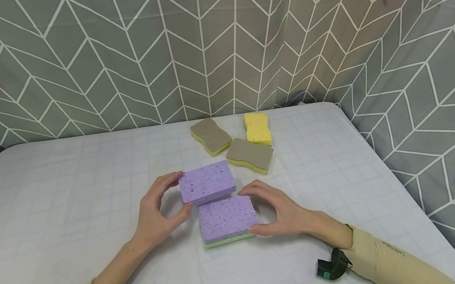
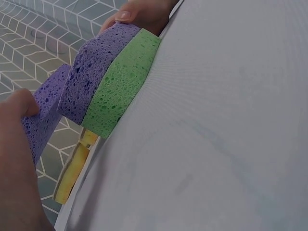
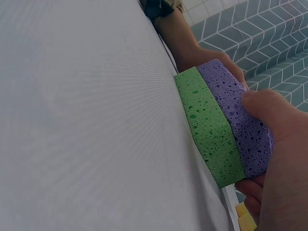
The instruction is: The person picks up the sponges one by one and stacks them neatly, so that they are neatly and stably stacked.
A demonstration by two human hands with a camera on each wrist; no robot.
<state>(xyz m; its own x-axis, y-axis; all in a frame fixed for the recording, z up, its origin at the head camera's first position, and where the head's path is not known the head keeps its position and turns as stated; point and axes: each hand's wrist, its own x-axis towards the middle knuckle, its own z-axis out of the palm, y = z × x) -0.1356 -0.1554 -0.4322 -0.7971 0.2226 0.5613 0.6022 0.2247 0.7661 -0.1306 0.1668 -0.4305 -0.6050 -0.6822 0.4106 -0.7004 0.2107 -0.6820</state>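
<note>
My left hand pinches a purple sponge by its left end, thumb on the near edge and fingers on the far edge. In the left wrist view this sponge looks raised off the table. Just nearer to me, a second purple sponge lies flat on top of a green sponge. My right hand grips the purple one of this stack by its right end, between thumb and fingers. From the right wrist, the green sponge shows against the white tabletop, under the purple.
Behind the stack lie two yellow sponges with grey-brown scouring tops, one at the back and one closer. A plain yellow sponge is beside them. A patterned curtain hangs along the back of the white table.
</note>
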